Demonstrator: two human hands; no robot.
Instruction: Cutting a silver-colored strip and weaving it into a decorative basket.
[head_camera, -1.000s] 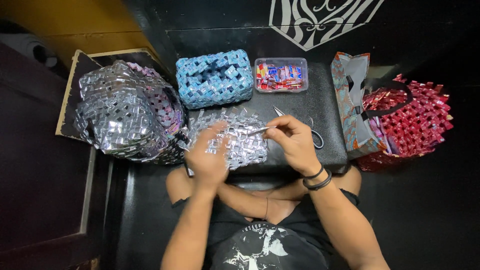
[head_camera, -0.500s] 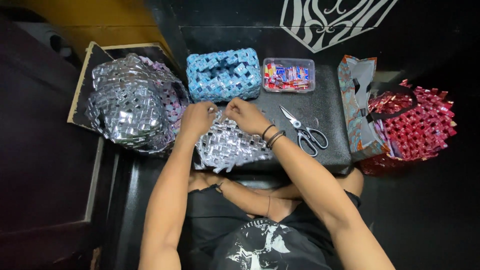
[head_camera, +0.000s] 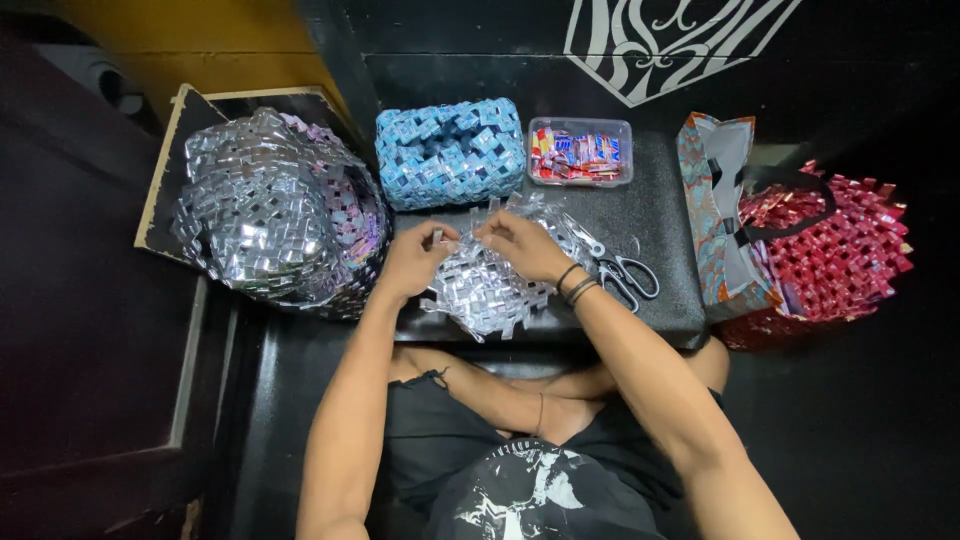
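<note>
Head view, both hands (head_camera: 415, 258) (head_camera: 525, 245) pinching silver woven panel (head_camera: 495, 285)

Left hand (head_camera: 412, 262): forearm extended, fingers pinched. Right hand (head_camera: 527, 247): fingers curled, apparently pinching; dark bands on wrist. Fingertips nearly meeting.

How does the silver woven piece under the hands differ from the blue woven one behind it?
The silver woven piece is a flat, ragged-edged sheet; the blue woven piece is a closed boxy shape with an opening on top. The left hand and right hand grip the silver piece at its far edge, while the blue piece stands untouched. Both are plaited from small folded foil-like strips.
</note>
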